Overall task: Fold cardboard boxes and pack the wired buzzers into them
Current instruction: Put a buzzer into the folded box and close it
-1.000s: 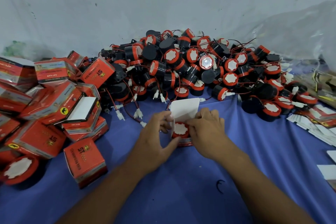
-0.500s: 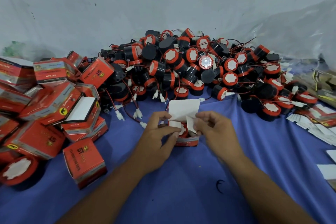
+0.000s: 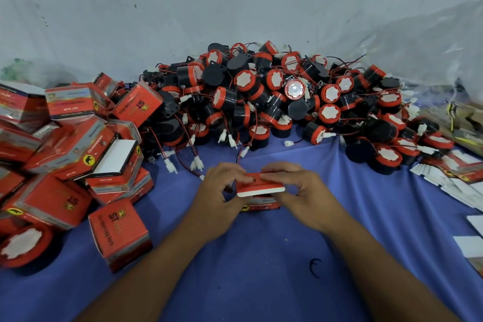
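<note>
Left hand (image 3: 218, 192) and right hand (image 3: 303, 191) are gripping a red cardboard box (image 3: 260, 187) on the worktop (image 3: 261, 256), fingers (image 3: 235, 173) curling onto its lid; wired buzzers (image 3: 274, 97) are lying heaped behind.

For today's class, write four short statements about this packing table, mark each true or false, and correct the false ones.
1. Both the left hand and the right hand hold the red box on the blue cloth. True.
2. The box's top flap stands wide open. False: it is folded down over the top, with its white edge showing at the front.
3. The pile of loose buzzers lies beyond the hands, by the wall. True.
4. The folded boxes are heaped on the person's right. False: they are on the left; flat cardboard blanks lie on the right.
</note>
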